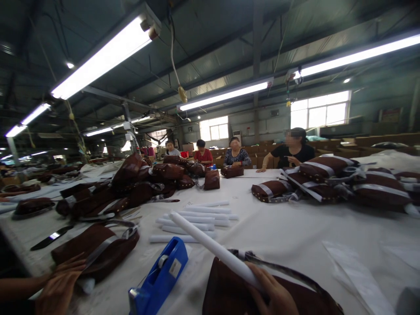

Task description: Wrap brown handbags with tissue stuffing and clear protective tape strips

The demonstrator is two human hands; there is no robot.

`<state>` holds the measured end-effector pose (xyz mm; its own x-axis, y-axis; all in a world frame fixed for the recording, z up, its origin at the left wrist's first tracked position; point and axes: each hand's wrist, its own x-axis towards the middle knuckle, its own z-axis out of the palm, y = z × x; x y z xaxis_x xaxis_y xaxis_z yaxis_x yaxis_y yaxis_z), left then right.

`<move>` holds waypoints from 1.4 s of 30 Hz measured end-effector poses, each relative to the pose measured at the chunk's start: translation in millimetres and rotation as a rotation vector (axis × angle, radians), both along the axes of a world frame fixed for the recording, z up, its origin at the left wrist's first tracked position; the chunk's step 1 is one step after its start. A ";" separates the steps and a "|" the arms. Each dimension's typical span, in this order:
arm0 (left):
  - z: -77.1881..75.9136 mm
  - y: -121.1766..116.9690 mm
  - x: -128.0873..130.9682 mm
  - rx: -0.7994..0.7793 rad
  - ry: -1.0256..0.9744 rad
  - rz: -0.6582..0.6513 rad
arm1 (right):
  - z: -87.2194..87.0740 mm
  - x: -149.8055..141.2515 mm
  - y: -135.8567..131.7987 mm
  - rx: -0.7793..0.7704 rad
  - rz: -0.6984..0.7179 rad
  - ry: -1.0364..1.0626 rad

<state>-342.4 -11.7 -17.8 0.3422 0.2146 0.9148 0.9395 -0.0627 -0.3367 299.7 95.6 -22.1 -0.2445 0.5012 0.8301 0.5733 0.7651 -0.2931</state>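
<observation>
Right hand [275, 294], lower right of centre, grasping one white roll [215, 247] by its lower end, over one brown bag [223, 286]; left hand not seen. The roll is probably light, fairly stiff, easily dented; a loose mid-length hold should suit. Outward: one blue tape dispenser [161, 275], lower centre; at least six loose rolls [187, 239], centre; four people [301, 153], mid-frame.

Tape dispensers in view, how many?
1 clear: the blue tape dispenser, on the table, left of the wearer's right hand. A small blue object across the table is too distant to identify; bag piles may hide others.
</observation>
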 end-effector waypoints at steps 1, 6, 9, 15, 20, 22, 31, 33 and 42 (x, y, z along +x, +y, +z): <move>1.6 -0.2 2.6 0.007 0.007 0.014 | -1.1 0.1 0.1 -0.008 -0.002 -0.002; 18.8 -4.4 27.6 0.030 0.028 -0.001 | -3.1 0.9 0.0 -0.024 -0.007 0.002; 19.8 -4.9 32.7 0.007 0.007 -0.029 | 0.8 0.1 -1.1 -0.032 0.001 0.009; 40.4 -1.2 30.2 -0.025 0.020 -0.087 | 0.4 -1.3 -0.6 -0.027 -0.010 0.012; 86.3 -0.9 207.1 -0.152 0.174 -0.283 | -7.8 -1.5 0.9 -0.097 -0.006 0.010; 71.5 5.3 316.4 -0.272 0.189 -0.350 | -7.2 -2.9 1.2 -0.161 0.006 0.029; -44.9 17.1 491.1 -0.845 0.226 -0.486 | 57.1 50.6 -60.5 -0.410 -0.046 0.159; -31.0 17.0 483.1 -1.013 0.217 -0.509 | 74.8 85.9 -88.8 -0.421 -0.098 0.120; 36.8 48.4 466.4 -1.389 0.421 -0.683 | 66.9 239.3 -225.7 -0.624 -0.323 -0.102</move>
<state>124.1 36.7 19.0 0.8830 0.4685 -0.0292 0.4684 -0.8752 0.1208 539.0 -130.0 44.8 -0.0645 0.9362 0.3455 0.7913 0.2590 -0.5538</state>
